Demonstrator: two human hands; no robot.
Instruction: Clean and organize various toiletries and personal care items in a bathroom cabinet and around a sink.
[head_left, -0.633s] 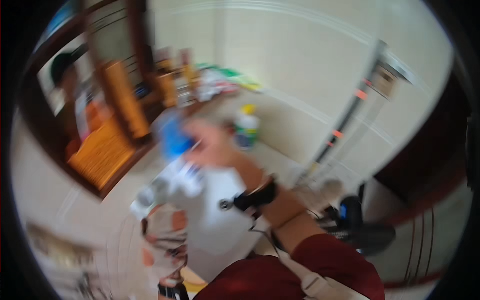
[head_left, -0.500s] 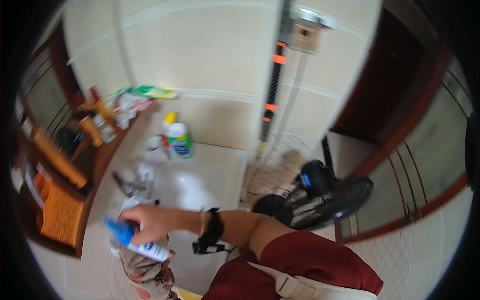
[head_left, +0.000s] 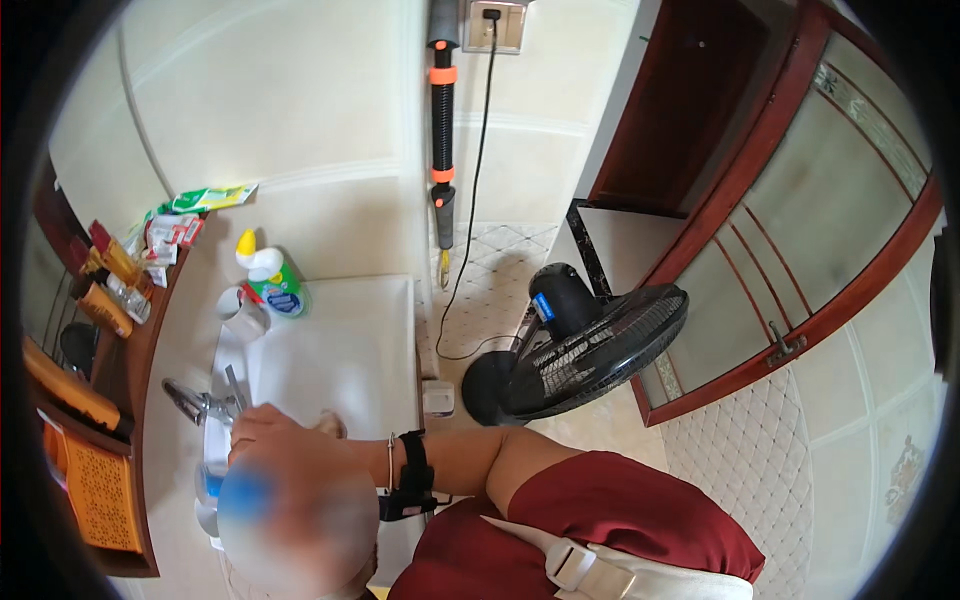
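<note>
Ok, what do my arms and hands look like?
Your right arm has a short maroon sleeve. It wears a thin pale bangle and a black strap carrying a dark boxy device with a cable. The visible fingers are ungloved. I can't discern your left arm.

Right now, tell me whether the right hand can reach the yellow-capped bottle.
Probably yes: over the basin, the way from the right hand to the bottle looks free, with the cup off to its left. A blur hides whether the hand is empty.
</note>
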